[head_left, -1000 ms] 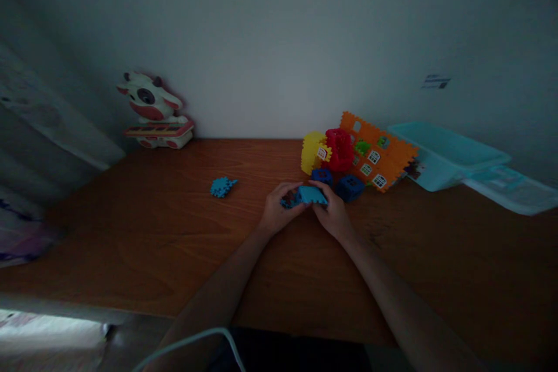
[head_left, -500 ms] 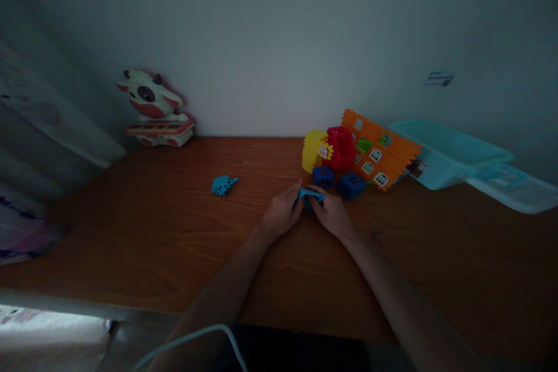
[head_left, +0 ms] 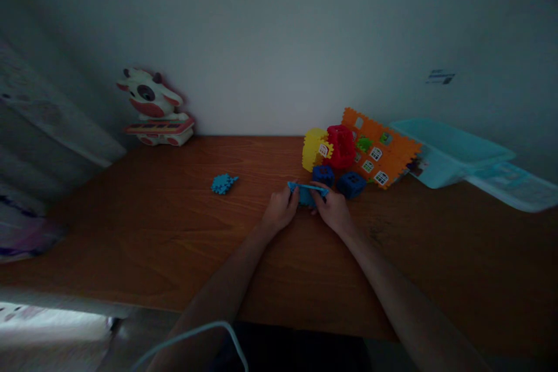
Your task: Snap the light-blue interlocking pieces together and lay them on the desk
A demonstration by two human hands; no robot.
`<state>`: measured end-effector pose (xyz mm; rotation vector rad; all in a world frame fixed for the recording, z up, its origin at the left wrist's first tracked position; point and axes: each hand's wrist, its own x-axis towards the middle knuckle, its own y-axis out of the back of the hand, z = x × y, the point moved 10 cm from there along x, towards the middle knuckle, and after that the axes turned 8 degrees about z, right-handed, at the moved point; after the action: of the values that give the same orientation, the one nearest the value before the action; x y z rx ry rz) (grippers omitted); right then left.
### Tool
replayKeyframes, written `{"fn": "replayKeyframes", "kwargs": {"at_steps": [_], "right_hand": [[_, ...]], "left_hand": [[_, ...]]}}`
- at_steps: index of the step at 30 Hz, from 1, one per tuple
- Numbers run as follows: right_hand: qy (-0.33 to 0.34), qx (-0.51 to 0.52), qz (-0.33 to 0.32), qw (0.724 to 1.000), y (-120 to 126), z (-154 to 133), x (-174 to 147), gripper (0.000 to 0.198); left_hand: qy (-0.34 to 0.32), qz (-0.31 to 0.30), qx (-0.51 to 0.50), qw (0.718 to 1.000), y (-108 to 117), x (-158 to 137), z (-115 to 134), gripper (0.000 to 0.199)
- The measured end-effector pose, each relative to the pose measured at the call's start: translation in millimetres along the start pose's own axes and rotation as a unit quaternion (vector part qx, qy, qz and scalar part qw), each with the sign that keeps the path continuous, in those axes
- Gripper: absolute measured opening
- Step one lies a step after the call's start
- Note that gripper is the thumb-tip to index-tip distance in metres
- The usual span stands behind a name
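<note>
While both hands met over the smooth, wood-grained table [head_left: 152, 232], the left hand [head_left: 279, 212] and the right hand [head_left: 333, 211] each pinched an end of one light blue toothed plastic piece [head_left: 306, 190], fingers curled narrow around it; it was seen nearly edge-on, a thin flat strip with something of the same blue beneath, just above the table. Taking that piece as the landmark: just behind it sat two dark blue cube-shaped blocks [head_left: 323, 175], each with holes in its faces, the second dark blue block [head_left: 351, 184] slightly to the right. Behind those stood one yellow rounded block [head_left: 313, 150], one red openwork cube [head_left: 340, 147], and one orange jagged-edged wall panel [head_left: 383, 154] with small white windows, leaning. Well to the left of the held piece lay one loose light blue spiky piece [head_left: 223, 183], alone on the wood. Far to the back left stood one glossy cow-shaped toy [head_left: 152, 109] against the wall. To the right rested one pale turquoise plastic bin [head_left: 444, 154] and one flat matching lid [head_left: 514, 187].
</note>
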<state>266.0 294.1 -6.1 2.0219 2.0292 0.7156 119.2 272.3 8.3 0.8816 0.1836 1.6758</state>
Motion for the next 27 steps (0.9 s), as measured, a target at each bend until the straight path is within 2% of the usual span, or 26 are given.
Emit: {"fn": "replayKeyframes", "kwargs": {"at_steps": [3, 7, 14, 19, 27], "right_hand": [[-0.011, 0.038, 0.007, 0.999, 2.8, 2.8, 1.3, 0.043], [-0.011, 0.065, 0.016, 0.998, 5.0, 6.4, 2.6, 0.045], [0.021, 0.025, 0.0, 0.999, 1.7, 2.6, 0.1, 0.043], [0.029, 0.024, -0.026, 0.999, -1.7, -1.4, -0.6, 0.046], [0.016, 0.043, -0.024, 0.999, -2.8, 2.6, 1.7, 0.049]], "left_hand": [[0.037, 0.011, -0.057, 0.998, 3.1, 2.7, -8.6, 0.035], [0.072, 0.008, -0.159, 0.985, 1.6, 4.0, -14.8, 0.037], [0.099, -0.002, -0.081, 0.992, -1.4, 2.3, -22.1, 0.036], [0.101, -0.016, -0.104, 0.989, -2.1, 3.4, -22.5, 0.036], [0.105, -0.026, -0.145, 0.983, -4.1, 3.5, -17.7, 0.029]]}}
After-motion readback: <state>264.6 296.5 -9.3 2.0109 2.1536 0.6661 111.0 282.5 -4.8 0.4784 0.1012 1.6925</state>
